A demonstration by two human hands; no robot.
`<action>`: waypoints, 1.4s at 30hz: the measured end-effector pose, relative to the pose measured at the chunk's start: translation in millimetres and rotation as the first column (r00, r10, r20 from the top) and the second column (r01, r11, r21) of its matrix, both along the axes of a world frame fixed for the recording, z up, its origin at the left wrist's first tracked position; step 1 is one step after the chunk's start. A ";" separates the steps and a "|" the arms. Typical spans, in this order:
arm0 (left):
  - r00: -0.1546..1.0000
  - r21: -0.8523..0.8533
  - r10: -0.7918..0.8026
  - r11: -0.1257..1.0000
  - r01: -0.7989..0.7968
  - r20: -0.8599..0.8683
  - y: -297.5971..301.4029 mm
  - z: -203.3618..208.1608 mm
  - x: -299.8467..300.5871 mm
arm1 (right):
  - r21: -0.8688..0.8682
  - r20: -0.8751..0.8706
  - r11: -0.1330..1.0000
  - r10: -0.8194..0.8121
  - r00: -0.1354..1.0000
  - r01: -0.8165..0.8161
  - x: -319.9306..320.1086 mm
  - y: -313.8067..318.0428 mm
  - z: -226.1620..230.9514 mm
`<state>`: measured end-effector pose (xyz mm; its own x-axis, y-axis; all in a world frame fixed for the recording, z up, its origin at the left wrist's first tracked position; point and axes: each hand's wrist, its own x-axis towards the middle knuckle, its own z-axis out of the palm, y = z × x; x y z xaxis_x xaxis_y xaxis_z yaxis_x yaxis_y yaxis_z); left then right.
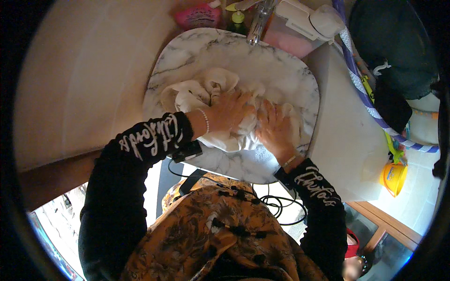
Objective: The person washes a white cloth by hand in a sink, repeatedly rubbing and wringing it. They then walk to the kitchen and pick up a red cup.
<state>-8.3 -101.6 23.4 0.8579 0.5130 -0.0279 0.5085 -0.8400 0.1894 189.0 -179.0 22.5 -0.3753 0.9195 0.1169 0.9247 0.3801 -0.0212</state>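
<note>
A wet white cloth (229,141) lies bunched up in a marble-patterned basin (201,49). My left hand (228,112) presses into the middle of the cloth, its fingers pointing right and bent into the folds. Close beside it, my right hand (275,129) grips the cloth's right part, fingers pointing away from me. Both sets of fingertips are partly hidden among the folds. Some white foam (265,157) shows on the basin below the right hand. The loose left end of the cloth spreads out beyond my left wrist.
Behind the basin stand a metal faucet (258,25), a pink pouch (199,18), a green pump bottle (237,22) and a lidded container (290,36) of pink contents. At right hang a purple-white hoop (363,89) and a yellow bucket (393,179). A person (354,267) is at lower right.
</note>
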 end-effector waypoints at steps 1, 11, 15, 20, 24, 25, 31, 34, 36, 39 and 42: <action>0.998 -0.003 0.037 0.999 -0.037 0.042 6.7 -5.4 5.2 | 0.002 -0.017 1.000 -0.012 1.000 0.012 2.5 11.6 -3.1; 0.921 -0.376 0.290 0.909 -0.180 0.259 82.2 -23.8 35.9 | -0.361 -0.016 0.908 -0.234 0.972 0.212 18.4 110.7 -31.3; 0.878 -0.393 0.463 0.834 -0.387 0.118 92.5 -20.7 44.4 | -0.261 -0.113 0.962 -0.118 0.987 0.085 33.6 120.2 -33.2; 0.814 -0.529 0.574 0.719 -0.451 0.086 94.8 -3.6 43.4 | -0.538 -0.344 0.834 -0.352 0.870 0.124 32.3 130.4 -13.1; 0.776 -0.595 0.570 0.733 -0.331 0.270 59.3 12.2 18.1 | -0.483 -0.676 0.871 -0.436 0.594 0.090 31.8 103.2 6.8; 0.789 -0.624 0.534 0.737 -0.260 0.302 49.0 17.5 9.0 | -0.359 -0.677 0.932 -0.290 0.677 0.041 36.3 86.1 13.1; 0.961 -0.135 -0.101 0.981 0.139 0.256 -33.6 39.5 -37.9 | -0.153 -0.431 0.985 0.009 0.902 -0.083 23.1 -35.8 30.8; 0.990 -0.031 -0.108 0.993 0.112 0.096 -43.2 31.6 -31.6 | -0.067 -0.250 0.993 0.081 0.965 -0.101 5.6 -45.9 22.4; 0.993 0.070 -0.081 0.995 0.075 0.085 -33.6 20.1 -17.1 | -0.020 -0.079 0.999 0.047 0.996 -0.049 0.8 -31.7 11.8; 0.998 0.034 0.031 0.999 -0.029 -0.050 -7.7 4.8 5.5 | -0.029 -0.123 0.999 0.037 0.992 -0.041 4.9 5.3 -5.9; 0.982 -0.128 0.186 0.975 -0.183 0.009 18.8 -2.2 20.9 | -0.011 -0.068 0.999 -0.036 0.997 0.036 10.2 43.5 -19.6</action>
